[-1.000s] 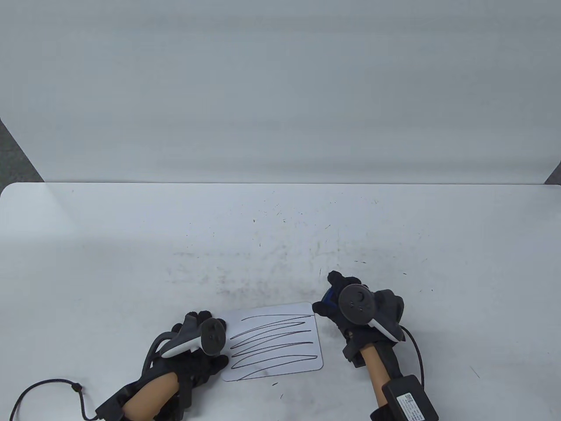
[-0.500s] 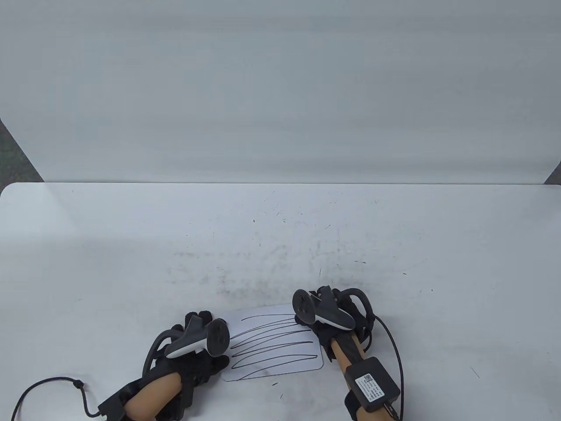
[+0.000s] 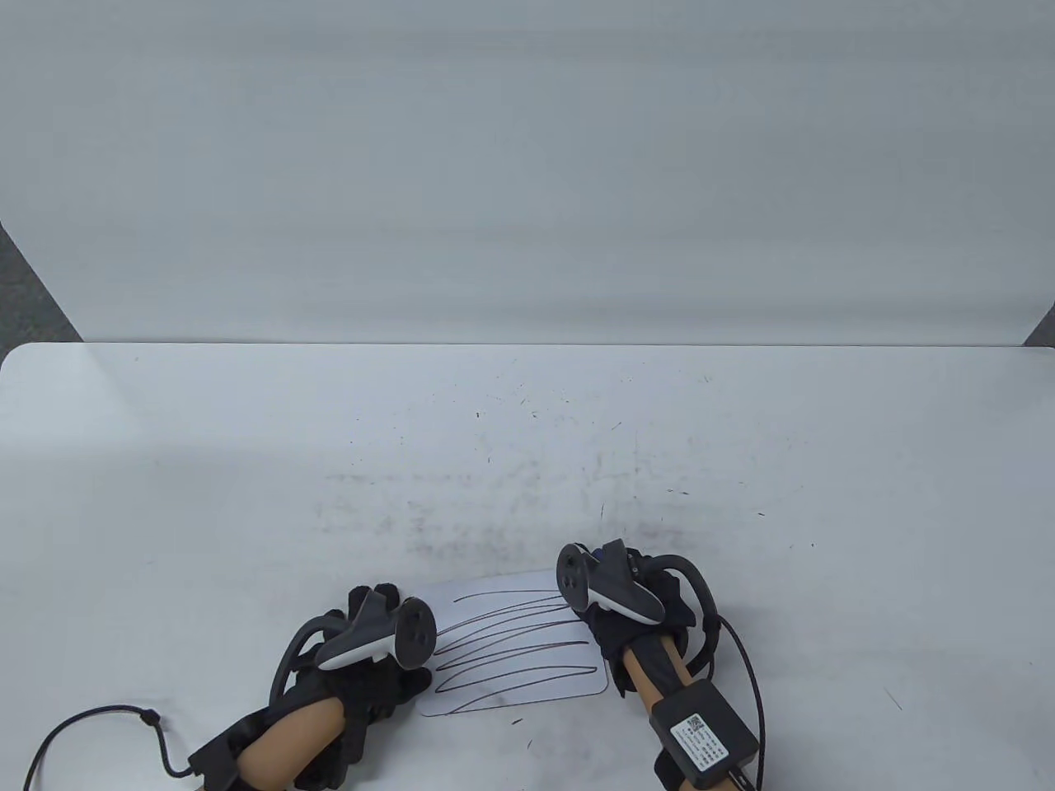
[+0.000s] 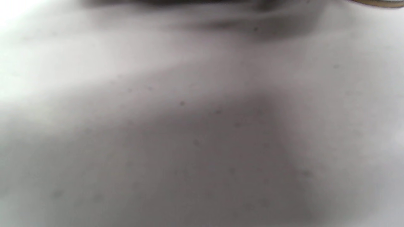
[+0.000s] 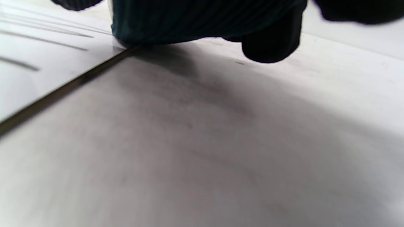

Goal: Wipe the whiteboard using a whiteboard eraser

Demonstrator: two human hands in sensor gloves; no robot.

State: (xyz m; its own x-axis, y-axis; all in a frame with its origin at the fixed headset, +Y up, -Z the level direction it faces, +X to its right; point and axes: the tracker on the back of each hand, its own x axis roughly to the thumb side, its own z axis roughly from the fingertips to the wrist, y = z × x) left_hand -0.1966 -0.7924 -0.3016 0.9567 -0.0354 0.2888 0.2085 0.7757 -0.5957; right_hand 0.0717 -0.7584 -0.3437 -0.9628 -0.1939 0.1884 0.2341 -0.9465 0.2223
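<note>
A small whiteboard with several black scribbled lines lies flat near the table's front edge. My left hand rests on its left edge, fingers spread over the border. My right hand is at the board's top right corner and grips a dark blue eraser, mostly hidden under the tracker. In the right wrist view the eraser's ribbed dark face presses down on the board's edge, with a gloved fingertip beside it. The left wrist view shows only blurred table.
The white table carries faint grey smudges and small dark specks behind the board. Black cables trail from both wrists at the front edge. A pale wall panel stands behind the table.
My right hand has moved left from beside the board's top right corner onto that corner, and the wrist has turned. My left hand has stayed on the board's left edge.
</note>
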